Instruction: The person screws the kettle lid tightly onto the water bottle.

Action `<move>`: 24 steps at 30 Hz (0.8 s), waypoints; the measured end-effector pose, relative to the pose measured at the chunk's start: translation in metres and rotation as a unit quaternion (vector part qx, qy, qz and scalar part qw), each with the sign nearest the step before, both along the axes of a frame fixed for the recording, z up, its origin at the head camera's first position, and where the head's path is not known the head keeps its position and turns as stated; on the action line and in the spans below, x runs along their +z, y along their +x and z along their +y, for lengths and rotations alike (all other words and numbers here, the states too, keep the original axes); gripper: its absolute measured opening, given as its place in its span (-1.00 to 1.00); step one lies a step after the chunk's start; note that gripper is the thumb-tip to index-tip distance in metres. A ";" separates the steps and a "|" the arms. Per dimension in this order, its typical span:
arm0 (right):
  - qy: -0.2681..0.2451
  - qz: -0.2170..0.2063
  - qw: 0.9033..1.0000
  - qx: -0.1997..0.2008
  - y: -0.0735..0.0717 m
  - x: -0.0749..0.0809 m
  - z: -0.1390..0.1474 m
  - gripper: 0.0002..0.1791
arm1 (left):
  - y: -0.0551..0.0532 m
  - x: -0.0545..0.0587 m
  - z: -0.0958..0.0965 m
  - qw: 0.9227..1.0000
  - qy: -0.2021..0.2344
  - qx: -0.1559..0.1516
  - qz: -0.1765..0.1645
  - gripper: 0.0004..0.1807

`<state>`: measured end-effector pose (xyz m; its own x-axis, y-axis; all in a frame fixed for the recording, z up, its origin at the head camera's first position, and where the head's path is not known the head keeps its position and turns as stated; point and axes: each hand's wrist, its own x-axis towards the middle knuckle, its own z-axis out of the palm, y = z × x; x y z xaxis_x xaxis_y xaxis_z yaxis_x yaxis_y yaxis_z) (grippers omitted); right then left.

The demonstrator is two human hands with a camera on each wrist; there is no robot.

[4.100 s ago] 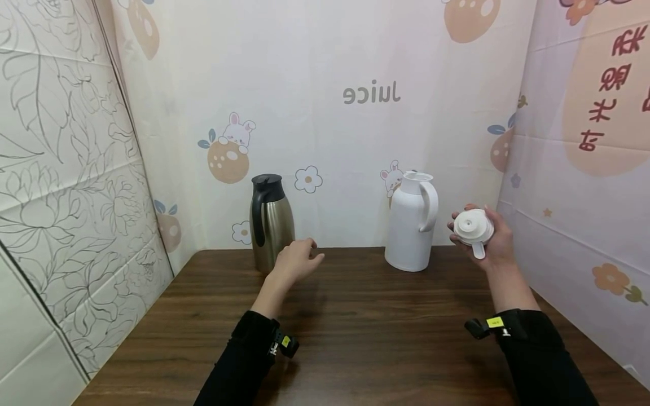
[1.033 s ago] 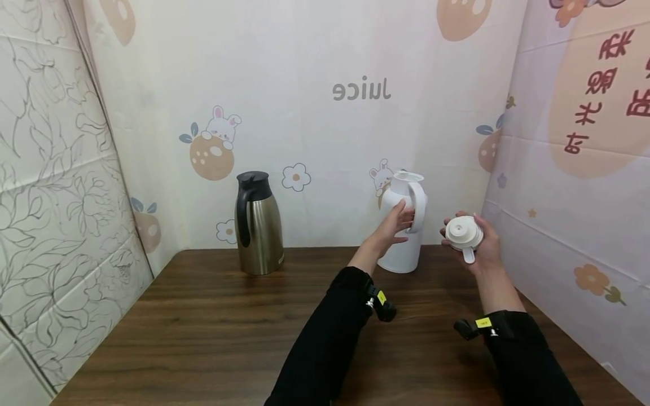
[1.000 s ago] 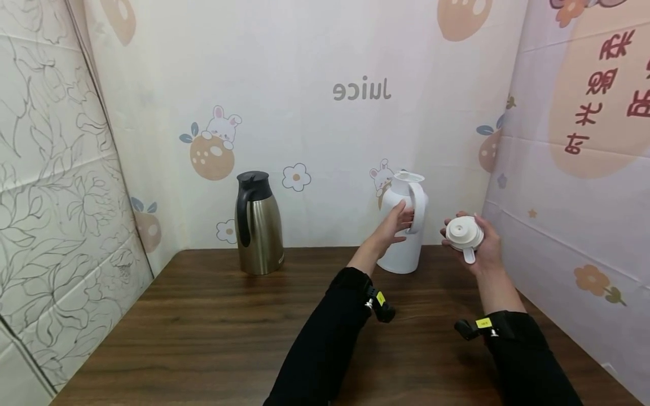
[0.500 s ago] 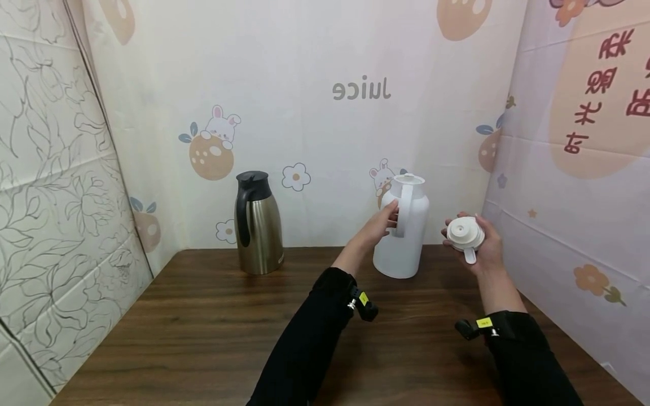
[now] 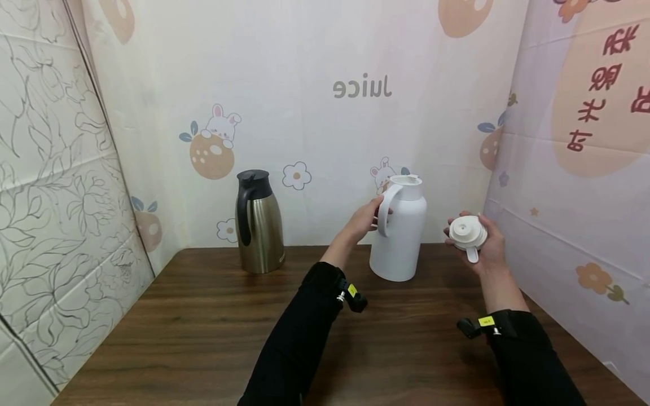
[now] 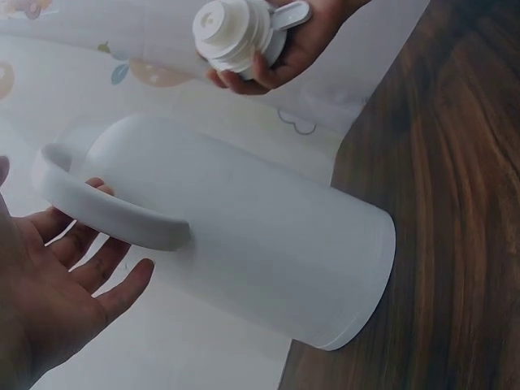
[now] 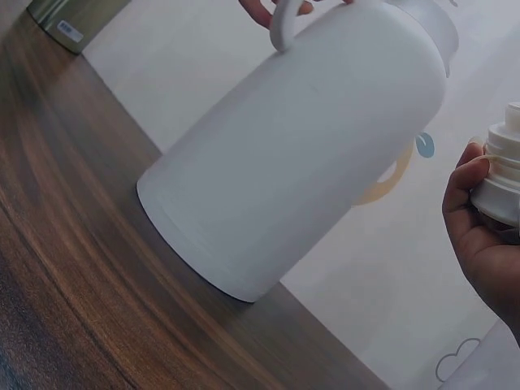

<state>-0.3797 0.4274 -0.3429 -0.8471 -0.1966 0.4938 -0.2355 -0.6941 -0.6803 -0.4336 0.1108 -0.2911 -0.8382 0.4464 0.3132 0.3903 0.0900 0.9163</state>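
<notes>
A white vacuum jug [image 5: 403, 239] stands on the wooden table, its top uncovered and its handle turned to the left. My left hand [image 5: 363, 220] has its fingers hooked loosely through the handle [image 6: 122, 219]; in the left wrist view the thumb is apart from it and the little finger lies outside the loop. To the right of the jug, my right hand [image 5: 490, 248] holds a white jug stopper [image 5: 467, 232] above the table, its stepped underside showing and its tab pointing down. The right wrist view shows that stopper [image 7: 504, 166] only partly, at the frame's edge.
A gold steel vacuum jug [image 5: 261, 225] with a black lid and handle stands to the left on the wooden table [image 5: 203, 338]. Printed cloth walls [image 5: 315, 129] rise behind the table and on both sides.
My left hand has gone from beside the gold jug to the white jug's handle. The white jug has turned, its handle swinging from right to left. The right hand keeps holding the stopper.
</notes>
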 end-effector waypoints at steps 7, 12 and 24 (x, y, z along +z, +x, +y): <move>0.002 -0.002 1.000 -0.007 0.001 -0.001 0.000 -0.46 | -0.008 -0.005 -0.013 0.999 -0.019 0.019 0.026 -0.38; 0.005 -0.008 1.000 -0.012 0.002 -0.001 0.002 -0.46 | -0.011 -0.008 -0.021 0.999 -0.015 0.033 0.036 -0.47; 0.007 -0.014 1.000 -0.012 0.001 -0.002 0.000 -0.48 | -0.020 -0.003 -0.022 0.995 0.088 -0.026 -0.031 -0.58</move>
